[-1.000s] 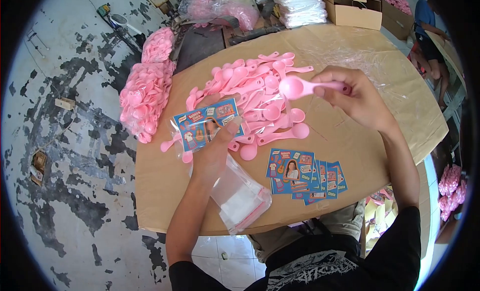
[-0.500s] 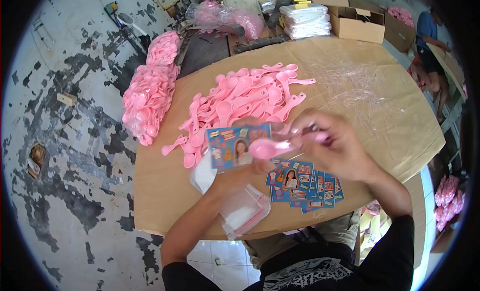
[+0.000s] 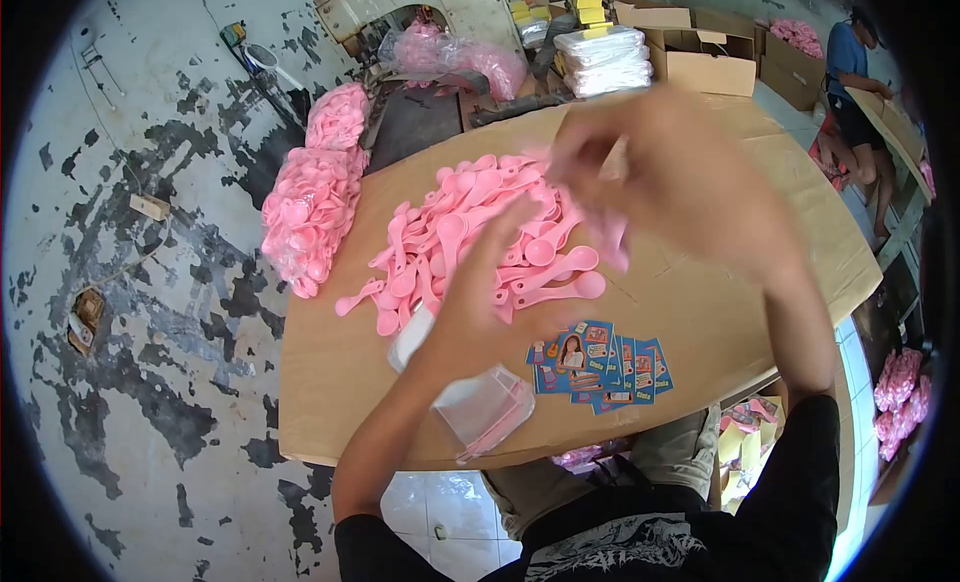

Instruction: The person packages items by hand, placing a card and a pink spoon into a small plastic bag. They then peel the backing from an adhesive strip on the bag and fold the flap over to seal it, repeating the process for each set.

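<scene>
My left hand (image 3: pixel 478 304), fingers stretched apart, reaches over the near side of a heap of pink plastic spoons (image 3: pixel 452 232). Smeared by motion, my right hand (image 3: pixel 675 177) is raised over the right side of the table, its fingers by the heap's far right edge. Just below those fingers is a blurred pink piece (image 3: pixel 608 240); I cannot tell whether the hand holds it. Blue printed cards (image 3: pixel 575 357) lie overlapping in front of me. Left of them, partly under my left forearm, are clear plastic bags (image 3: pixel 485 412).
Brown cardboard covers the table (image 3: pixel 720 332). Bulging bags of pink spoons (image 3: pixel 315 202) stand at its left edge. Along the back are stacked plastic packs (image 3: pixel 605 57) and an open carton (image 3: pixel 710 70). Another person (image 3: pixel 855 92) sits at the far right.
My right hand has moved up and away from the cards. My left hand has opened, and the blue card is gone from it. The spoon between my hands no longer shows there.
</scene>
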Demonstrator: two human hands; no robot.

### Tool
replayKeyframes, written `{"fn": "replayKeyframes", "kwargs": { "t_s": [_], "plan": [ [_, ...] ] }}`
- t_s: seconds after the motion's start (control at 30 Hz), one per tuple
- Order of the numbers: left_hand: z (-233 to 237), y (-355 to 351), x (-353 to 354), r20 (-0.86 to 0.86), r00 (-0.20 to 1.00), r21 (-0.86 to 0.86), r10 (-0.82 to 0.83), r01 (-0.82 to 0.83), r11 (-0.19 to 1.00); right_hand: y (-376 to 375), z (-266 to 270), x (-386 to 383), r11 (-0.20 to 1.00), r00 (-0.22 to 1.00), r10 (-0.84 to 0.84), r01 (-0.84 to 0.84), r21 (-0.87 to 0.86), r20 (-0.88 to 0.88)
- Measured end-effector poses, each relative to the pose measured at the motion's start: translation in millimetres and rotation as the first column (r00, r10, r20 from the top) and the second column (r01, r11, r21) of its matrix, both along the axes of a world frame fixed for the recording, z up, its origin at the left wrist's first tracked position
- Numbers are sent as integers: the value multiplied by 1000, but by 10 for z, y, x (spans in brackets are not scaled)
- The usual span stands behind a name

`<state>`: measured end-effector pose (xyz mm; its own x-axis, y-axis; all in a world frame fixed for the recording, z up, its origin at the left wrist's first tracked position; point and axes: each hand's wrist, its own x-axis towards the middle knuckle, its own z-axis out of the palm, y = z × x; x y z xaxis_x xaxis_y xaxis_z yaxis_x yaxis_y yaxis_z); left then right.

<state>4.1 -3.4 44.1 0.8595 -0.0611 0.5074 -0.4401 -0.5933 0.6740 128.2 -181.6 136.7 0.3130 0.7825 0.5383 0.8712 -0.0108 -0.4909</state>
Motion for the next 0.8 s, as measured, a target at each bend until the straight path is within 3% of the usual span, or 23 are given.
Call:
{"fn": "replayKeyframes", "kwargs": {
  "t_s": [0.03, 0.1, 0.13, 0.17, 0.2, 0.23, 0.27, 0.3, 0.4, 0.47, 0.57, 0.6, 0.67, 0.7, 0.8],
  "plan": [
    [66, -160, 13, -52, 999, 92, 3, 2, 996, 76, -114, -29, 997, 998, 31, -27, -72, 46],
    [-101, -291, 149, -72, 997, -30, -31, 29, 999, 280, -401, -15, 991, 985, 129, -131, 10, 117],
    [-129, -305, 173, -80, 996, -88, -46, 39, 995, 275, -430, -10, 992, 993, 116, -116, 44, 5],
    [-110, -291, 135, -261, 965, -202, -32, -22, 979, 267, -440, -1, 992, 988, 108, -99, 80, -109],
    [-119, -239, 113, -333, 938, -303, -99, -7, 953, 256, -455, 38, 990, 969, 100, -76, 116, -226],
    [-166, -184, 89, -398, 901, -408, -174, -4, 913, 237, -518, 125, 988, 968, 59, -22, 152, -245],
    [-213, -157, 76, -448, 857, -513, -255, -13, 858, 231, -603, 197, 983, 961, 110, -69, 168, -253],
    [-177, -256, 46, -343, 880, -621, -327, 49, 783, 221, -702, 236, 977, 951, 158, -112, 180, -267],
    [-247, -255, 17, -466, 752, -599, -466, 119, 792, 190, -865, 320, 950, 797, 296, -302, 77, -526],
    [-340, -244, 11, -497, 751, -547, -434, 116, 829, 183, -836, 331, 936, 693, 320, -337, 102, -647],
    [-436, -202, 61, -503, 773, -569, -386, 40, 821, 131, -891, 364, 938, 740, 320, -334, 90, -592],
    [-423, -209, 86, -479, 797, -644, -368, -34, 764, 125, -922, 369, 938, 748, 325, -333, 96, -579],
    [-372, -235, 108, -444, 840, -766, -313, -174, 619, 98, -888, 326, 966, 894, 220, -255, -40, -390],
    [-450, -204, 113, -446, 869, -705, -214, -194, 683, 90, -882, 306, 974, 945, 169, -204, -99, -282],
    [-475, -173, 86, -554, 832, -422, -24, -255, 870, 171, -1066, 319, 977, 972, 125, -156, 145, 201]
  ]
}}
